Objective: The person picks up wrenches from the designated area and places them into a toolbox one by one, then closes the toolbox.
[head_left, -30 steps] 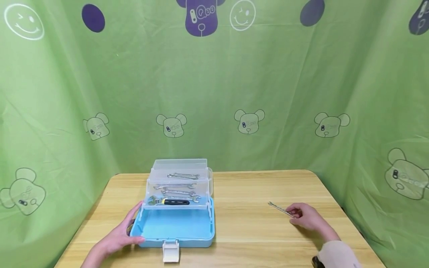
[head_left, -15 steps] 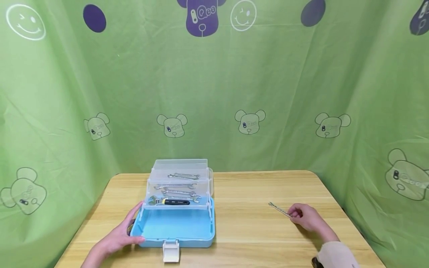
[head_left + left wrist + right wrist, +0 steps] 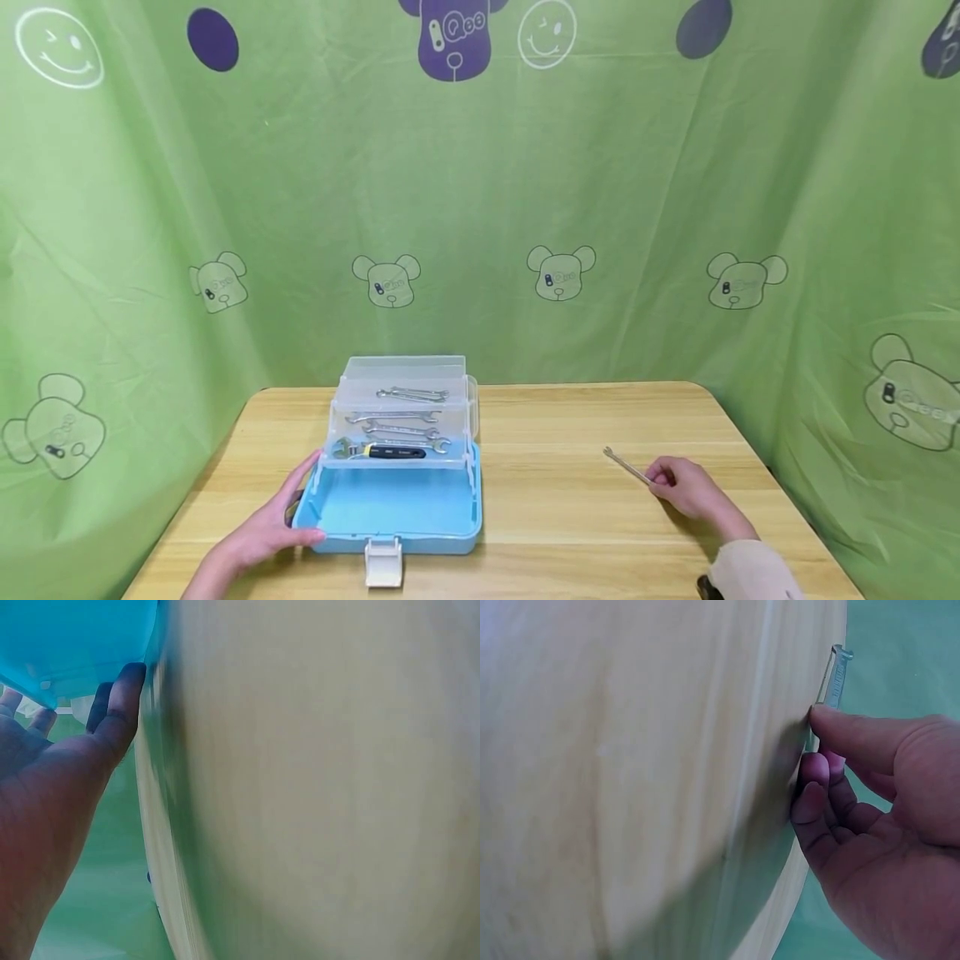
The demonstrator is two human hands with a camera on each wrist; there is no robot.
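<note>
In the head view, a light-blue toolbox (image 3: 390,504) stands unfolded at the left of the table, with clear trays (image 3: 408,387) raised behind its base. My left hand (image 3: 262,529) rests against its left side, thumb at the front corner and fingers extended along the wall. The left wrist view has those fingers touching the blue wall (image 3: 82,645). To the right, my right hand (image 3: 686,487) pinches one end of a small silver wrench (image 3: 626,464), whose other end points away to the left. In the right wrist view, curled fingers hide part of the wrench (image 3: 838,679).
Several silver wrenches (image 3: 401,431) lie in the trays, along with an adjustable wrench (image 3: 393,452) with a black-and-yellow handle. A white latch (image 3: 383,564) hangs at the toolbox front. A dark, yellow-marked thing (image 3: 294,507) is partly hidden beside my left hand. Green cloth surrounds the wooden table (image 3: 570,533).
The wrench has turned slightly in my right fingers and looks thinner from above, its far end a touch higher in the picture. My left hand and the toolbox have stayed put.
</note>
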